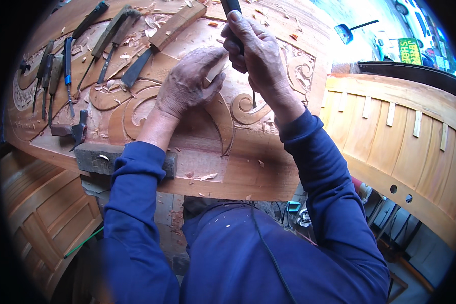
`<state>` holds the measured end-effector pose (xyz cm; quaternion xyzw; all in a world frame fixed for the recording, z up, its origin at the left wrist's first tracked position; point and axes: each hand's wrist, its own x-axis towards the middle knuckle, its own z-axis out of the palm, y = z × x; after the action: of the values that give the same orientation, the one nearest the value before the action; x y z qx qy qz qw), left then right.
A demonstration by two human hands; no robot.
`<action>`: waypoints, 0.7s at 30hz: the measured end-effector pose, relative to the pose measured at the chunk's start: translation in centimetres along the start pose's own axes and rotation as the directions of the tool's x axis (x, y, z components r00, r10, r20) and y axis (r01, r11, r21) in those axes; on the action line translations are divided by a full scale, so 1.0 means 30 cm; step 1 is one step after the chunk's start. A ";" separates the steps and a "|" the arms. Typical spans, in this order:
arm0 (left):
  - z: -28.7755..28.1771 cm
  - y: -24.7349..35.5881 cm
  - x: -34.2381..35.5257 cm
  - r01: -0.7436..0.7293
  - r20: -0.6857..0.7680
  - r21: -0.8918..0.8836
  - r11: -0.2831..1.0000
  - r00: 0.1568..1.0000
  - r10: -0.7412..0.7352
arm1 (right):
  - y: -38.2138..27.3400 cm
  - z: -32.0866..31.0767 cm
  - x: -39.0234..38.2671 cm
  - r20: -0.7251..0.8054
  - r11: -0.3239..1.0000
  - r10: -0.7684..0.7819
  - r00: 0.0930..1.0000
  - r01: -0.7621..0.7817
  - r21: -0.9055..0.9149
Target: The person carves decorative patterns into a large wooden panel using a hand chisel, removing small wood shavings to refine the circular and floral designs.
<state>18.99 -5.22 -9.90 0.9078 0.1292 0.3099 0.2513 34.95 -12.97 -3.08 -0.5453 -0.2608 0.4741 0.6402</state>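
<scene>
My right hand (256, 55) is wrapped round the dark handle (231, 6) of a chisel, held upright. Its thin metal shank (254, 99) comes out below my fist, over the carved wooden panel (261, 175). To its left, my left hand (187, 81) curls its fingers round a pale, flat-sided piece of wood (216, 71), partly hidden by the fingers. Raised scrolls (251, 109) and curved bands are cut into the panel under both hands. Wood shavings (205, 177) lie scattered over it.
Several chisels (68, 66) lie on the panel's left, with a wide-bladed chisel (137, 68) nearer my left hand. A small hatchet-like hammer (78, 130) and a dark block (99, 157) sit near the front edge. At right stands a slatted wooden door (380, 126); at lower left, another panelled door (55, 218).
</scene>
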 end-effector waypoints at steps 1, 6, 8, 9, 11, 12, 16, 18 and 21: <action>-0.002 -0.001 -0.001 0.008 0.020 0.013 1.000 1.000 -0.008 | 0.001 0.004 0.001 -0.009 1.000 0.015 1.000 -0.015 -0.006; -0.002 -0.003 0.009 0.019 0.008 -0.017 1.000 1.000 -0.019 | 0.007 0.012 0.012 0.002 0.997 0.048 0.999 -0.048 -0.068; -0.007 -0.001 0.009 0.033 0.015 -0.029 0.999 0.999 -0.033 | 0.007 0.016 0.015 0.015 0.995 0.054 0.998 -0.053 -0.086; -0.011 -0.001 0.009 0.016 0.008 -0.036 0.999 1.000 -0.016 | 0.007 0.017 0.015 0.015 0.996 0.055 0.998 -0.054 -0.077; -0.015 0.001 0.013 0.000 -0.003 -0.043 0.999 1.000 0.000 | 0.008 0.015 0.017 0.018 0.996 0.055 0.998 -0.054 -0.071; -0.016 0.004 0.014 0.004 -0.013 -0.056 0.998 1.000 -0.005 | 0.014 0.012 0.017 0.017 0.996 0.051 0.999 -0.049 -0.080; -0.012 -0.011 0.017 0.016 -0.022 -0.106 0.994 1.000 -0.018 | 0.003 0.021 0.014 0.016 0.992 0.099 0.995 -0.098 -0.084; -0.012 -0.007 0.013 0.039 -0.022 -0.121 0.992 0.999 -0.042 | 0.009 0.010 0.006 0.025 0.990 0.140 0.990 -0.139 -0.039; -0.018 -0.012 0.005 0.045 -0.049 -0.112 0.993 0.997 -0.051 | -0.070 0.012 -0.012 0.163 0.964 0.256 0.953 -0.263 0.027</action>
<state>18.75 -4.65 -9.66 0.8806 0.1401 0.3340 0.3054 35.16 -13.03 -0.94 -0.5199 -0.2254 0.6019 0.5626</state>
